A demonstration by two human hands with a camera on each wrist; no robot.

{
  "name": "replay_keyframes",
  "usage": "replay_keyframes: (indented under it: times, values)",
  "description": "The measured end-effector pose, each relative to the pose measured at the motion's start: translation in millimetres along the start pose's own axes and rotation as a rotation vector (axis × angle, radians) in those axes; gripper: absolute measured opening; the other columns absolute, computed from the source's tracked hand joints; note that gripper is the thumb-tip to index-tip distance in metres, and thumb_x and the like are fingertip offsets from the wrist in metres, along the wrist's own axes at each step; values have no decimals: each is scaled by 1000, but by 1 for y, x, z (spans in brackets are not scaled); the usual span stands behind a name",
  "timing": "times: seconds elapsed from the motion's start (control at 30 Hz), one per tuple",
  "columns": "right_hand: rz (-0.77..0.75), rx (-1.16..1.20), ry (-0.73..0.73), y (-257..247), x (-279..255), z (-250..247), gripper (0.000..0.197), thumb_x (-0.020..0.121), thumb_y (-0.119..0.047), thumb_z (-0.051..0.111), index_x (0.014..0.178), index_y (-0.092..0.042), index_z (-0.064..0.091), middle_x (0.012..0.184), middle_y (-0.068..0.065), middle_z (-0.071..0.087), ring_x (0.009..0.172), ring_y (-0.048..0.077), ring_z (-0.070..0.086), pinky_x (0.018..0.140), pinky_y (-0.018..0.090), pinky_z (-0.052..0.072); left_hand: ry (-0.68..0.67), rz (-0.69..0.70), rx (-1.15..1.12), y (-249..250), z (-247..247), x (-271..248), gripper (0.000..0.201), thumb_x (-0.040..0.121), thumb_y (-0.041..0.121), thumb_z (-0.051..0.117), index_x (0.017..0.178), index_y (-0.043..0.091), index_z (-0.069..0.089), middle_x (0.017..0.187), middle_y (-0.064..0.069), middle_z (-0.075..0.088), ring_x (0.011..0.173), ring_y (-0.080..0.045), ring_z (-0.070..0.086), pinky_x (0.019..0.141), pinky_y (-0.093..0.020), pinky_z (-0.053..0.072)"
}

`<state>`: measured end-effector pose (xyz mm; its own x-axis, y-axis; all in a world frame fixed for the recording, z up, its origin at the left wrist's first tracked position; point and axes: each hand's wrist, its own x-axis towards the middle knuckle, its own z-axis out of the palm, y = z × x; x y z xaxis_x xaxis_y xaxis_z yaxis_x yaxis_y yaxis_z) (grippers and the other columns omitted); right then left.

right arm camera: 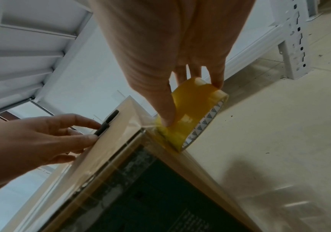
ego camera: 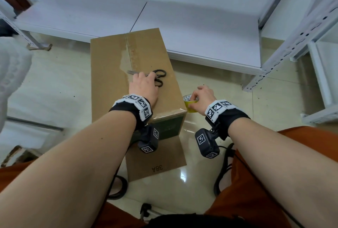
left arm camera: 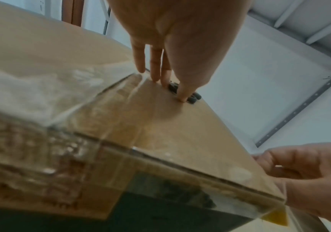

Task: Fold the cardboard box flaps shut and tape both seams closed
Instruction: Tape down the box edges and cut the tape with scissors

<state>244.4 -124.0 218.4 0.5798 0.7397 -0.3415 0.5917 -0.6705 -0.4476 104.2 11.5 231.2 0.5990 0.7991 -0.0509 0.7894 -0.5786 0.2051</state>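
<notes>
A brown cardboard box [ego camera: 109,63] stands on the floor with its top flaps folded down and clear tape along the centre seam. Black-handled scissors [ego camera: 159,73] lie on top. My left hand [ego camera: 144,85] rests on the box top with straight fingers [left arm camera: 156,69], their tips touching the scissors [left arm camera: 193,98]. My right hand [ego camera: 204,96] grips a yellow tape roll [ego camera: 190,106] at the box's near right corner. In the right wrist view a clear strip runs from the tape roll [right arm camera: 192,109] onto the box [right arm camera: 110,149] along its near edge.
White metal shelving [ego camera: 201,17] stands just behind the box and a shelf upright [ego camera: 285,48] to the right. A flat cardboard piece marked 38A [ego camera: 157,163] lies in front of the box. Black cables [ego camera: 223,171] trail on the tiled floor [ego camera: 54,85].
</notes>
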Motion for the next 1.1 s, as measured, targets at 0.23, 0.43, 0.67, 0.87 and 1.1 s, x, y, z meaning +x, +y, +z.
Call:
replay_keyframes:
  times: [0.23,0.43,0.67,0.87,1.1]
  values:
    - [249,-8,-86,6,-5,-2,55,75,-47,73,113,-10,56,126,14,46,100,27,54,89,36,47,-77,188,-138,23,5,-23,40,84,42,66,115,18,59,123,-6,43,115,-24,39,99,-34,39]
    - [322,200,-78,14,-14,-2,52,77,-41,72,113,-8,53,110,15,61,91,26,60,87,41,52,-120,281,-139,43,7,-40,37,82,36,66,114,19,59,118,-4,50,111,-20,42,95,-30,42]
    - [300,346,-60,23,-21,4,66,76,-22,76,133,-14,43,131,10,51,111,29,56,96,41,47,-143,161,-176,49,1,-42,46,78,26,66,119,18,48,96,-2,63,89,-23,60,75,-36,53]
    - [322,332,-74,26,-23,7,64,78,-21,75,132,-10,44,128,12,52,109,30,58,96,42,48,-204,83,-141,53,-2,-42,38,81,20,65,114,10,48,98,-6,63,86,-25,61,78,-37,54]
    - [303,179,-52,25,-25,8,57,80,-27,72,128,-10,47,125,12,52,107,26,55,85,33,46,-257,39,-217,46,-5,-39,33,79,12,66,110,10,57,108,-8,55,96,-24,54,89,-36,51]
